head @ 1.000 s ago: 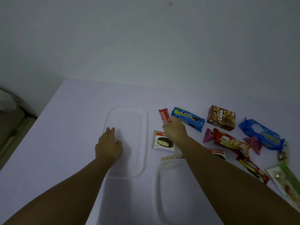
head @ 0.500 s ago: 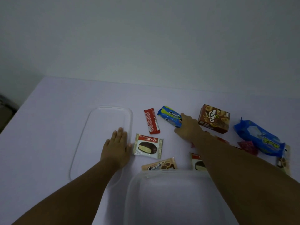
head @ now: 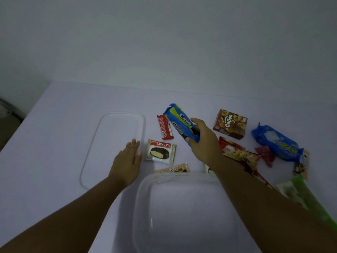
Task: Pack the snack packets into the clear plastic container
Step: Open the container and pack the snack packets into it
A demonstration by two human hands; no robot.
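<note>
The right hand (head: 204,143) is gripping the blue cookie packet (head: 182,125), fingers curled round its near end, holding it tilted above the table. The clear plastic container (head: 144,198) is sitting nearer, below it, empty. Best laid flat along one wall. The left hand (head: 127,161) is resting flat on the lid (head: 113,125).

White wrapper (head: 161,152) with red band: "Choco Pie". Brown box (head: 230,124): "Collon", with smaller script above it that may read "Classic". Blue biscuit pack (head: 180,123) held in the right hand (head: 204,141): white lettering, apparently "Cream-O". Print on the red bar wrapper (head: 165,129) and the remaining packets is too small or blurred to read
</note>
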